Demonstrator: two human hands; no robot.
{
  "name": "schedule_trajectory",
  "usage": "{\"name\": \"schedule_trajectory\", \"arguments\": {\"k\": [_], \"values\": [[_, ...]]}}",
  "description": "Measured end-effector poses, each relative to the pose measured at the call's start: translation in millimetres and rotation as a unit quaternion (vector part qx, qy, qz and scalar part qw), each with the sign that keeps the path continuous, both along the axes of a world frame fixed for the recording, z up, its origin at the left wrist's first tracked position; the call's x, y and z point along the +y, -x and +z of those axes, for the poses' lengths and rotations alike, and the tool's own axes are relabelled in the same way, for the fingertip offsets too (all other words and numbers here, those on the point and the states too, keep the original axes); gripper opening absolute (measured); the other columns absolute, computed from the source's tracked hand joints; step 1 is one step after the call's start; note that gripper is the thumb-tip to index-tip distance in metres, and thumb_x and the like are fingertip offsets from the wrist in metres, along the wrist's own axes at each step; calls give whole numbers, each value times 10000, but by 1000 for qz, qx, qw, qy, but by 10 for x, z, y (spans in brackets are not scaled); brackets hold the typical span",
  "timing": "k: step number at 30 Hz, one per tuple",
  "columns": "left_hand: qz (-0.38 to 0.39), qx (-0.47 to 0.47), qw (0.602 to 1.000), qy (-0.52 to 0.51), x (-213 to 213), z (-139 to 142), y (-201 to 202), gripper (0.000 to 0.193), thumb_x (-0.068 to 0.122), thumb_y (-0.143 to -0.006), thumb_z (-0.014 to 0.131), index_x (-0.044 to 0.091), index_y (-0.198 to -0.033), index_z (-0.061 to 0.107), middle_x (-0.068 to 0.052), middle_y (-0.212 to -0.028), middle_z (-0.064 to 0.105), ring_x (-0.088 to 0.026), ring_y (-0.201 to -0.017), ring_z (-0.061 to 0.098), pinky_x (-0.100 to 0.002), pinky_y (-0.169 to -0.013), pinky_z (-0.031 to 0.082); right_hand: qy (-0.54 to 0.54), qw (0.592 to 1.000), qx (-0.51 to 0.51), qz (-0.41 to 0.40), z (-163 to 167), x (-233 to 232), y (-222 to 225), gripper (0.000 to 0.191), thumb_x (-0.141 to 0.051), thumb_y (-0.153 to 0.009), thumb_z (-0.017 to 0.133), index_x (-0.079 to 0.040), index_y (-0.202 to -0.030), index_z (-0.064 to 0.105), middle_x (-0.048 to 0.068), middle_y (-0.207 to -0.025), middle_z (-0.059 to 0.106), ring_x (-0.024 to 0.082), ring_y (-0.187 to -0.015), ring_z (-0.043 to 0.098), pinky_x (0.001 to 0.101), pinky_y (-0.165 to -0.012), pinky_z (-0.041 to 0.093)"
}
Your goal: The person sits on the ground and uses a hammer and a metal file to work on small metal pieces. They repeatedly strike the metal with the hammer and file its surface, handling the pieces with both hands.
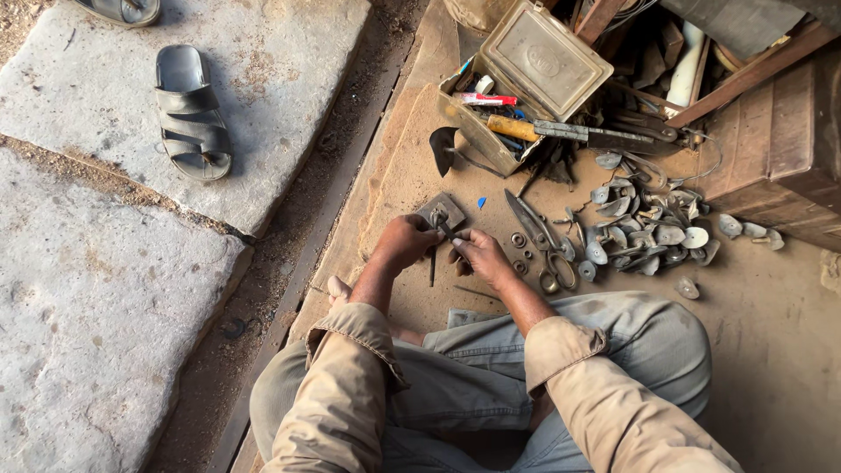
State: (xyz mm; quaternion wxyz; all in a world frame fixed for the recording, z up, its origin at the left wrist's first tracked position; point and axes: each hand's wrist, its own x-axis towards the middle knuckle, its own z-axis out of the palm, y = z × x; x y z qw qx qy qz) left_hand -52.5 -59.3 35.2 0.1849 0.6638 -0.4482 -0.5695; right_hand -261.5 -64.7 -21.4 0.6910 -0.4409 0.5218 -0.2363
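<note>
I sit cross-legged on a dusty floor. My left hand (405, 242) and my right hand (479, 255) meet over a small flat metal block (447, 208). The left fingers pinch a small dark metal piece against the block. In the right hand is a thin dark tool (445, 230) whose tip touches that piece. A slim metal rod (432, 265) lies on the floor between the hands.
Scissors (541, 241) and a few metal rings (519, 239) lie just right of the hands. Further right is a heap of small grey metal caps (644, 229). An open toolbox (517, 88) with a wooden-handled tool stands behind. Stone slabs with a sandal (190, 112) are at the left.
</note>
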Motion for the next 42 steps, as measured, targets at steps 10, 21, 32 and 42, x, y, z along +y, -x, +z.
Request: {"name": "schedule_trajectory", "arguments": {"k": [10,21,32,42], "values": [[71,130,984,-103,13,41,144,294,244,-1006,619,7,-1178,597,-111,-828,693,-192,-668,702,-366,-591,633,234,894,370,102,237,123,-71,238,-326,-1042,575,-109,-1093,660,58,-730,701,171,-584,638,355,-542,501],[237,271,916,-177,27,-659,266,222,184,-996,562,1,-937,673,-33,-651,505,-133,-496,445,-307,-413,361,305,714,538,328,257,-50,-179,233,-20,-971,480,27,-1177,578,101,-652,668,211,-515,627,401,-463,520],[8,-201,979,1,86,-226,478,337,202,-905,574,18,-1157,701,-268,-1164,702,-401,-1153,668,-483,-997,510,343,612,571,427,446,-248,-284,214,3,-956,502,52,-1088,662,207,-856,747,289,-738,757,402,-581,612],[-47,-251,967,-11,79,83,467,301,182,-886,598,76,-1124,749,-218,-1149,726,-377,-1129,686,-465,-968,538,391,604,521,459,480,-440,-198,233,-45,-956,493,1,-1107,664,184,-859,755,307,-775,759,441,-636,602]]}}
